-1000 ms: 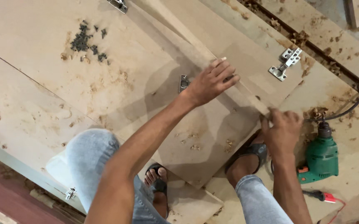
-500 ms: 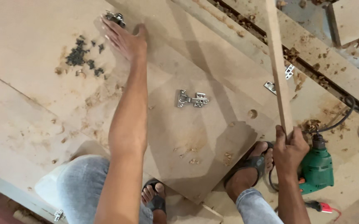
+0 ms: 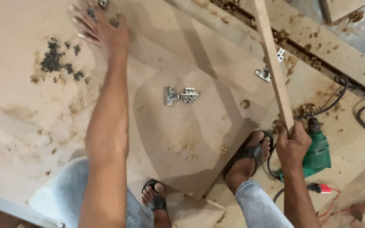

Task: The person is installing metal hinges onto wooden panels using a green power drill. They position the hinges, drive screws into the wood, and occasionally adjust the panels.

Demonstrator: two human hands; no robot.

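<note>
Left hand (image 3: 102, 31) stretched far out over the plywood board (image 3: 182, 126), right hand (image 3: 292, 141) gripping a long wooden strip (image 3: 271, 63).

The left hand is flat and open, fingers spread wide, palm down near the top edge of the view, just beside a metal hinge (image 3: 102, 3) that peeks in at the frame's edge, with a scatter of dark screws (image 3: 58, 63) lying close to its left. The right hand is wrapped tight round the lower end of the strip, which runs up and away, tilted slightly left, out of the top of the view. A silver cabinet hinge (image 3: 181, 95) lies loose in the middle of the board, another hinge (image 3: 269, 69) partly hidden behind the strip. Just right of the gripping hand sits a green electric drill (image 3: 317, 150) on the floor, its black cable (image 3: 359, 109) looping off. Both sandalled feet (image 3: 248, 154) stand at the board's near edge, sawdust everywhere.
</note>
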